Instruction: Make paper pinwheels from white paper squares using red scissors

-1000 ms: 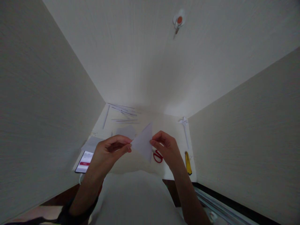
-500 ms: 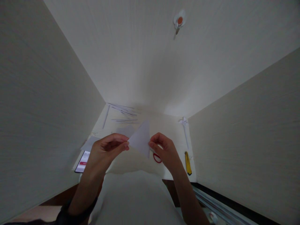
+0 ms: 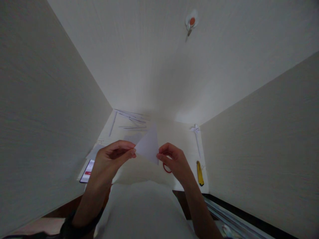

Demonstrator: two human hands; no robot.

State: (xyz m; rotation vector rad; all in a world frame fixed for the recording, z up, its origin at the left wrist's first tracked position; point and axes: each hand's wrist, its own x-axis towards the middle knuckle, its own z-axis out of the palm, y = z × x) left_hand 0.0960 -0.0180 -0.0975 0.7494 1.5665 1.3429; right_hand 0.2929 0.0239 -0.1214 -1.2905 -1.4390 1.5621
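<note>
I hold a white paper triangle (image 3: 149, 146) in the air above a white desk (image 3: 179, 139). My left hand (image 3: 112, 159) pinches its left corner between thumb and fingers. My right hand (image 3: 173, 159) pinches its right edge near the lower point. The triangle's top corner points up and away from me. Red-handled scissors (image 3: 166, 169) lie on the desk just under my right hand, mostly hidden by it.
A yellow utility knife (image 3: 199, 173) lies at the desk's right. A phone with a lit screen (image 3: 87, 172) sits at the left edge. Thin paper strips (image 3: 131, 118) lie at the back, a small folded paper piece (image 3: 196, 128) at the back right. Walls close in on three sides.
Both hands have lifted the paper triangle slightly up and away from me, and my right hand has slid a little lower along its edge.
</note>
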